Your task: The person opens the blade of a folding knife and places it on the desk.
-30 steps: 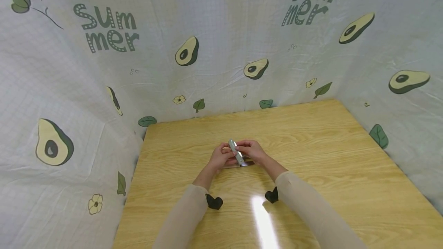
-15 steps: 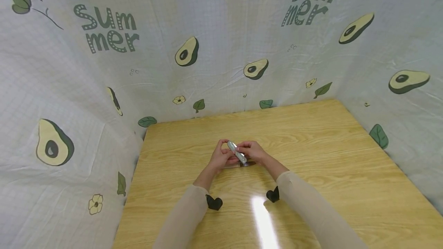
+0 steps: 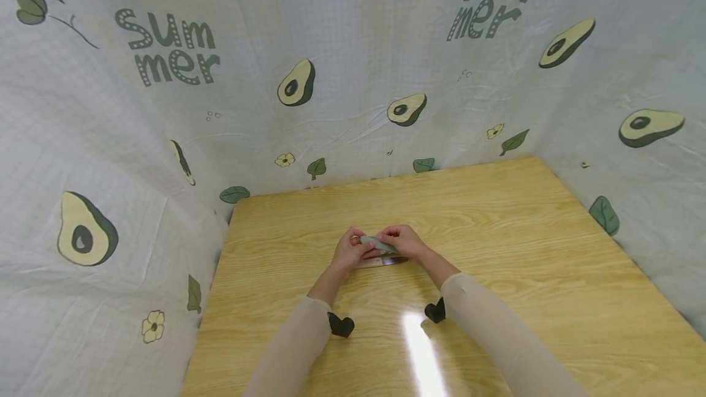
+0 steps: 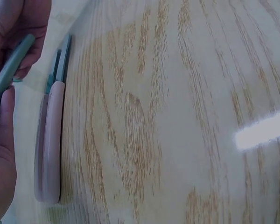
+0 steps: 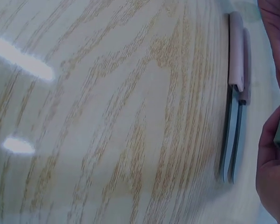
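Note:
A slim pale green bar-shaped thing (image 3: pixel 379 244) is held in the air between both hands; its exact kind is not clear. My left hand (image 3: pixel 347 252) grips its left end, and my right hand (image 3: pixel 404 240) pinches the right end. Both wrist views show only part of the green bar (image 4: pixel 9 70), near the frame's edge. Below the hands lies a knife (image 3: pixel 371 263), its pink handle to the left and its blade to the right. A second, darker pink handle (image 4: pixel 41 149) with a blade lies alongside it in the wrist views.
The wood-grain table (image 3: pixel 496 262) is glossy, with a bright light reflection near its front. A white cloth (image 3: pixel 342 35) printed with avocados and leaves hangs behind the table and along its left and right sides.
The green bar has turned from a steep slant to nearly level, its far end swinging left and toward the person. Both hands stay near the same spot; the knife on the table has not visibly moved.

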Action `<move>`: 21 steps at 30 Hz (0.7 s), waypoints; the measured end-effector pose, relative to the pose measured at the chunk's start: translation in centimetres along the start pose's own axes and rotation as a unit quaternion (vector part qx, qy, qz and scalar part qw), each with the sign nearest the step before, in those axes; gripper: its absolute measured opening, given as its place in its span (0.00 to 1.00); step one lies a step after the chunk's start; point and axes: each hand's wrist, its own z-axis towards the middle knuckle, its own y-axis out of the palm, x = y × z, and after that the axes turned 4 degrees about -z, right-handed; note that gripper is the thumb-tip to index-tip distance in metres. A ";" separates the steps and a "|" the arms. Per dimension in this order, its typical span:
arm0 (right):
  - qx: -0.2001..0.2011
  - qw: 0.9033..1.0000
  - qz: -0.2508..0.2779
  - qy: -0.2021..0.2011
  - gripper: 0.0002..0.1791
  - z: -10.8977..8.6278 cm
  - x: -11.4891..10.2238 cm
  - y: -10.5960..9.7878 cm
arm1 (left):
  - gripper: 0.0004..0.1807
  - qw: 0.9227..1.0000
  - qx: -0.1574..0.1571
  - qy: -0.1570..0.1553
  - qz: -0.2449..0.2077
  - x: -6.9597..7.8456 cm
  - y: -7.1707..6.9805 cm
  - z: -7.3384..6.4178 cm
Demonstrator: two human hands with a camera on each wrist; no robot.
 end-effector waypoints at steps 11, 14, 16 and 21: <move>-0.029 0.993 -0.109 -0.034 0.10 0.0 -0.3 -0.5 | 0.10 0.999 0.015 -0.018 0.025 0.0 -1.3 -0.5; -0.036 0.992 -0.112 -0.048 0.10 -0.1 -0.4 -0.6 | 0.11 0.999 0.012 -0.020 0.033 0.0 -1.7 -0.8; -0.042 0.992 -0.106 -0.056 0.10 -0.1 -0.5 -0.5 | 0.12 0.999 0.011 -0.020 0.039 -0.1 -1.9 -0.9; -0.063 0.992 -0.087 -0.061 0.10 -0.2 -0.4 -0.3 | 0.13 0.999 0.001 -0.017 0.044 -0.4 -2.0 -1.0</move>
